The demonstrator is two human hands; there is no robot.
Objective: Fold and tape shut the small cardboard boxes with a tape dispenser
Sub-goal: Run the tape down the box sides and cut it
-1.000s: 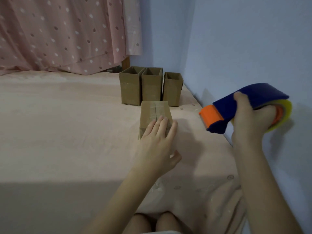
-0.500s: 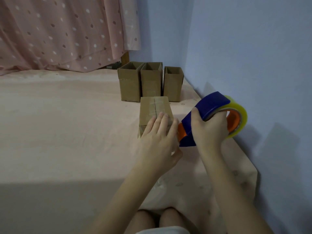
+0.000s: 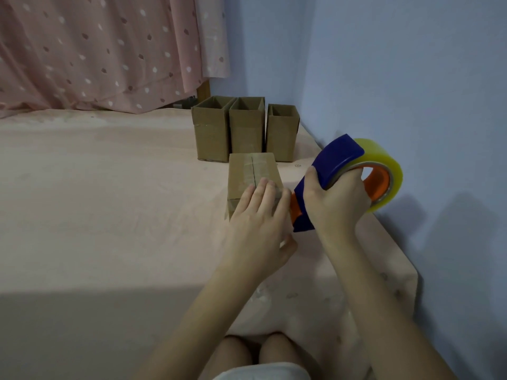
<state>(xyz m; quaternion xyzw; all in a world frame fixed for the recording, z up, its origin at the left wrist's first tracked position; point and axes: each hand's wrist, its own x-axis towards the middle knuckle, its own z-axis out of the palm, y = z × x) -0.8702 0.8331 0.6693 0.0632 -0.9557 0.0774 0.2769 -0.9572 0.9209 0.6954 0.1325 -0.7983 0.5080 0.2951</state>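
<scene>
A small closed cardboard box [image 3: 251, 171] lies on the pink sheet, a strip of clear tape along its top seam. My left hand [image 3: 259, 223] rests flat on the box's near end, fingers together, covering the near edge. My right hand [image 3: 336, 202] grips a blue and orange tape dispenser [image 3: 333, 165] carrying a yellowish roll of clear tape [image 3: 384, 163]. The dispenser's orange front end sits just right of my left hand, at the box's near right corner. Whether it touches the box is hidden.
Three open-topped cardboard boxes [image 3: 245, 130] stand in a row behind the closed one, close to the blue wall [image 3: 411, 78]. A pink dotted curtain [image 3: 96, 50] hangs at the back. The bed's right edge [image 3: 395, 242] runs along the wall. My knees [image 3: 258, 352] show at the bottom.
My right hand has brought the tape dispenser down and left from mid-air to the box's near right corner. My left hand has stayed on the box.
</scene>
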